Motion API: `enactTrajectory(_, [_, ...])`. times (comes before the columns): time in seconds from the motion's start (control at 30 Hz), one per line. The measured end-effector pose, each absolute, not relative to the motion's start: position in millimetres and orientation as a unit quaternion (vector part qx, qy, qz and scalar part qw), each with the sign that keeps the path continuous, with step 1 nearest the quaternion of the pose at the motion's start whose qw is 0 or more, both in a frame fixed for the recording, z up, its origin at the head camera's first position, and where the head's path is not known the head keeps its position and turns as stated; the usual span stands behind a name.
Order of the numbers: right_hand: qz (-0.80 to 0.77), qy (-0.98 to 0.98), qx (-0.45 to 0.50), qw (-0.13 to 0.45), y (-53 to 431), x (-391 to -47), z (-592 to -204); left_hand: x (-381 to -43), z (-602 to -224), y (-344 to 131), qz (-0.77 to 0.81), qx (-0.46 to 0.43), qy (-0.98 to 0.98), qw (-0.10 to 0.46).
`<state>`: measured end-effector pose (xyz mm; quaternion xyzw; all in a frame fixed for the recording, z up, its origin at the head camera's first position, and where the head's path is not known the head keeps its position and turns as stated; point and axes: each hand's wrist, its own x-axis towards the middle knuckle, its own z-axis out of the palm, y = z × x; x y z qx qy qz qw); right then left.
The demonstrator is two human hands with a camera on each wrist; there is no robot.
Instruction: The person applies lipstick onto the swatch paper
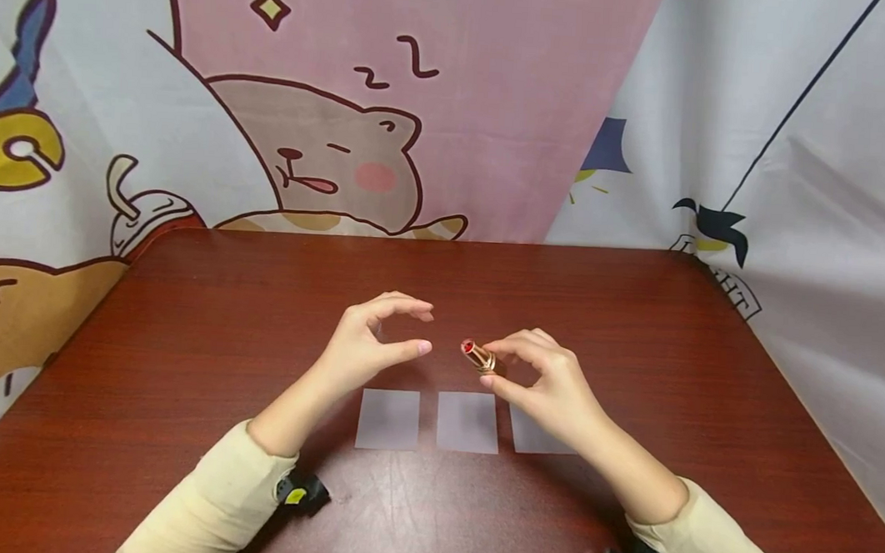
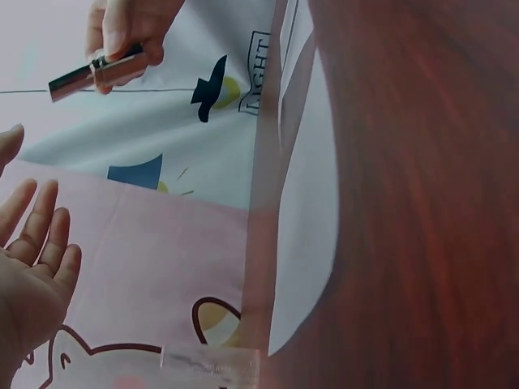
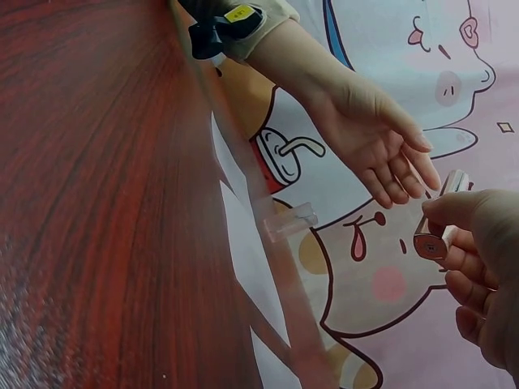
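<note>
A lipstick (image 1: 479, 357) with a gold-coloured case and an exposed red tip is held up above the table, the tip tilted toward the left hand. The right hand (image 1: 553, 387) pinches the case between thumb and fingers; in the left wrist view the lipstick (image 2: 75, 83) juts out from those fingers. Apart from it, the left hand (image 1: 367, 339) hovers with thumb and fingers spread and nothing between them. Below the hands lie three pale paper squares in a row: a left one (image 1: 388, 420), a middle one (image 1: 468, 422) and a right one (image 1: 535, 433), partly covered by the right hand.
A small see-through piece (image 3: 292, 222) sits beyond the papers; its kind is unclear. The reddish-brown table (image 1: 262, 284) ends at a back edge against a cartoon-printed cloth (image 1: 496, 104). Black straps (image 1: 303, 493) show at both sleeves.
</note>
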<state>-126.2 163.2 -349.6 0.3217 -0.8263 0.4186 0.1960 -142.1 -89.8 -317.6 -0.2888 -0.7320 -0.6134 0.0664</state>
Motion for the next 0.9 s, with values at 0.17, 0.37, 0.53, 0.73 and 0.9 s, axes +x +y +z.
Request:
enactTrajectory(0.17, [0.417,-0.824,0.326,0.201,163,-126,-349,-140,-320,-84,-0.615,-0.3,-0.726,0.064])
enactTrajectory(0.37, [0.422,-0.819,0.33,0.205,161,-125,-348,-136,-321,-79,-0.612,-0.298,-0.731,0.051])
enactTrajectory(0.53, [0.422,-0.817,0.333,0.207,161,-125,-349,-144,-342,-75,-0.612,-0.303,-0.729,0.049])
enactTrajectory(0.73, [0.421,-0.814,0.34,0.212,160,-125,-349,-147,-352,-71,-0.607,-0.312,-0.729,0.06])
enactTrajectory(0.9, [0.419,-0.811,0.347,0.213,159,-125,-351,-146,-355,-69,-0.611,-0.31,-0.726,0.055])
